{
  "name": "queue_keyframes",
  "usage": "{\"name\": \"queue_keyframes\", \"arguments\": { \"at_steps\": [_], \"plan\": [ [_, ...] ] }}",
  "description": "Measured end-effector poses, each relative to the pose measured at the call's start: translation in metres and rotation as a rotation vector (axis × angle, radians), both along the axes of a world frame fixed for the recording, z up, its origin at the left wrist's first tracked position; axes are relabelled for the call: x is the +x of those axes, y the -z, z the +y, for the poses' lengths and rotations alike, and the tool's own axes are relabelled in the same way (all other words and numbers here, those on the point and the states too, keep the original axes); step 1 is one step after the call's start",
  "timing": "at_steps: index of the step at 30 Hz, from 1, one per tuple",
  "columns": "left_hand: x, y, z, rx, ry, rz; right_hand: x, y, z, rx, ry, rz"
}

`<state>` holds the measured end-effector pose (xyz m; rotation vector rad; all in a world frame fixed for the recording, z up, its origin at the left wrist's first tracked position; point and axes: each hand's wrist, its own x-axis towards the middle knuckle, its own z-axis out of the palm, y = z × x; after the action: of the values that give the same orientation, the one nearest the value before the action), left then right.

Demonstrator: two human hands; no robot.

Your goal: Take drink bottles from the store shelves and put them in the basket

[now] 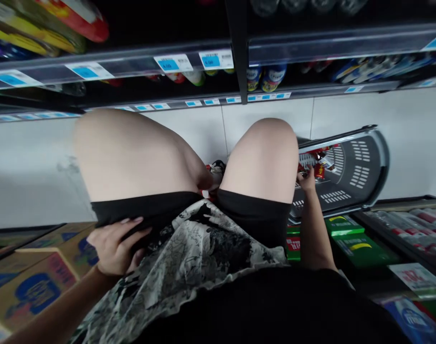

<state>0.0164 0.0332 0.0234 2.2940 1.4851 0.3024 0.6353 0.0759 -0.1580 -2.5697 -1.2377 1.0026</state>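
My left hand [121,243] lies over the hem of my black shorts [160,208], holding nothing, its fingers apart and loosely bent. To my right, my right hand [307,180] reaches down into a grey plastic shopping basket [359,184] on the floor. Its fingers are curled together among small red packets [320,170]. Whatever they grip is too small and dark to make out. A white-and-dark printed item [329,163] lies by the packets inside the basket. My right knee hides the basket's left end.
Ahead run dark store shelves [239,52] with price tags, bottles and blue-and-yellow cans [271,77]. Cardboard boxes [35,286] stand behind me at left. Green boxes [357,243] and rows of bottles [415,229] are at right. White floor tiles [419,143] surround the basket.
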Motion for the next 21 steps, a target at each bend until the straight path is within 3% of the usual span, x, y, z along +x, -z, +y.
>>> {"name": "queue_keyframes", "arguments": {
  "at_steps": [3, 9, 16, 21],
  "plan": [
    [0.005, 0.004, -0.005, 0.165, 0.147, -0.024, -0.001, -0.041, 0.001, 0.025, 0.086, -0.109],
    [0.014, 0.002, -0.024, 0.151, 0.178, -0.077, -0.027, -0.148, -0.008, 0.312, 0.096, -0.14],
    [0.009, 0.007, -0.042, 0.196, 0.134, -0.188, -0.068, -0.26, -0.024, 0.747, 0.166, 0.248],
    [0.002, 0.007, -0.037, 0.224, 0.089, -0.25, -0.108, -0.306, 0.008, 1.013, 0.186, 0.613]
  ]
}}
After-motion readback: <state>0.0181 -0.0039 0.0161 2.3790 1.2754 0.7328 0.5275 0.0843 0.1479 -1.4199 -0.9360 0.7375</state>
